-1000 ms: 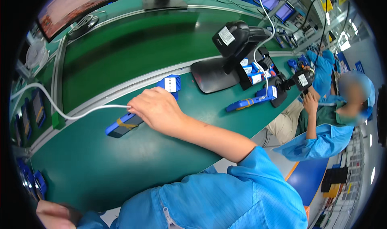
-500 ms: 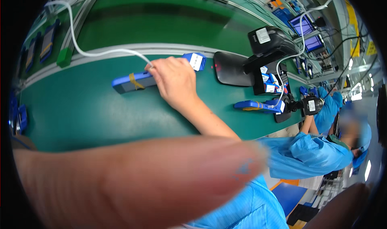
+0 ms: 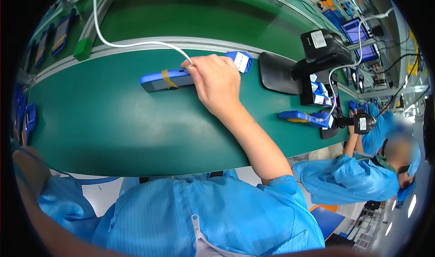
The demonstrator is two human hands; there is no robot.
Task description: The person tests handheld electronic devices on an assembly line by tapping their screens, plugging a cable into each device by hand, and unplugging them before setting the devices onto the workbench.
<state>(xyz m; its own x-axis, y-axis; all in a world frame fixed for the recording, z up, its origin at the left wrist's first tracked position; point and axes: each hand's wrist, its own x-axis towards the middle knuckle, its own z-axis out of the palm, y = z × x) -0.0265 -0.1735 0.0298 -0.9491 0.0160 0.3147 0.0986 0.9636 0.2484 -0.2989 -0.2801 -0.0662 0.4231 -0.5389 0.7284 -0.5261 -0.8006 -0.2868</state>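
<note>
My right hand (image 3: 219, 82) is closed over a blue handheld device (image 3: 152, 81) lying on the green bench. A yellow band (image 3: 170, 79) wraps around the device near its dark screen. A white cable (image 3: 140, 43) runs down to its upper edge, where my thumb and fingertips pinch around the cable's end. Past my knuckles a blue part with a white label (image 3: 242, 61) shows; whether it joins the device is hidden by my hand. At the left rim, blurred skin of my left hand or arm (image 3: 32, 168) is close to the camera, its fingers not distinguishable.
A black scanner on a stand (image 3: 317, 48) stands right of my hand, beside a black box of small labelled packs (image 3: 321, 91). Another banded blue device (image 3: 299, 116) with a cable lies farther right. More blue devices (image 3: 62, 33) are at the left. A co-worker (image 3: 349, 177) sits at the right.
The large blurred finger across the lower view has gone, leaving skin at the left rim and uncovering my blue smock. The view has shifted; my right hand stays on the device.
</note>
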